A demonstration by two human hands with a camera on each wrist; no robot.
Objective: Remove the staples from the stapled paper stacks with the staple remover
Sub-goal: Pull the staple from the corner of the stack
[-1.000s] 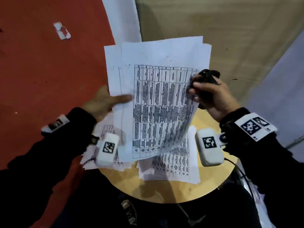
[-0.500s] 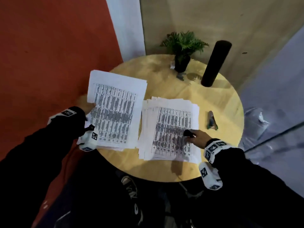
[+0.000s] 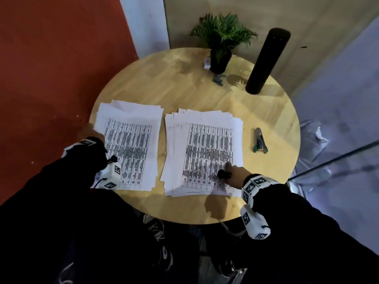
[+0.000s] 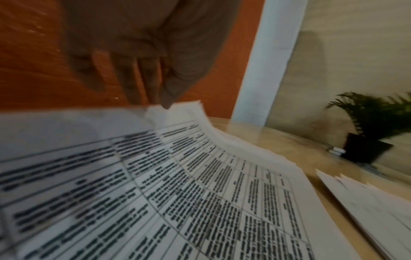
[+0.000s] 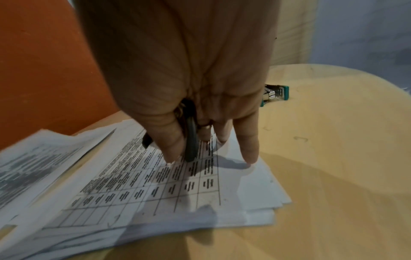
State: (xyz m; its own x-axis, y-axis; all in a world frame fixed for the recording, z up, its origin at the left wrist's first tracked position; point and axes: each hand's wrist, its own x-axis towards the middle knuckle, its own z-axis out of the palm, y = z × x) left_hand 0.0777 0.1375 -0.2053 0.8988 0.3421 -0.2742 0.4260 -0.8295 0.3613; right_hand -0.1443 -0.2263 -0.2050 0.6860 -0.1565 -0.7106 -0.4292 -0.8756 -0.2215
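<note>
Two paper stacks on the round surface [image 3: 205, 89]: left stack [image 3: 131, 148] mid-left of the head view, right stack [image 3: 207, 152] at center. Right hand [image 3: 233, 174] holds the black staple remover [image 5: 191, 140] between thumb and fingers, free fingertips resting on the right stack's lower right. Left hand [image 4: 142, 58], fingers straight, touches the left stack's edge. Sheets look light, floppy, prone to sliding (pin them flat near the stapled corner). Staples not visible.
</note>
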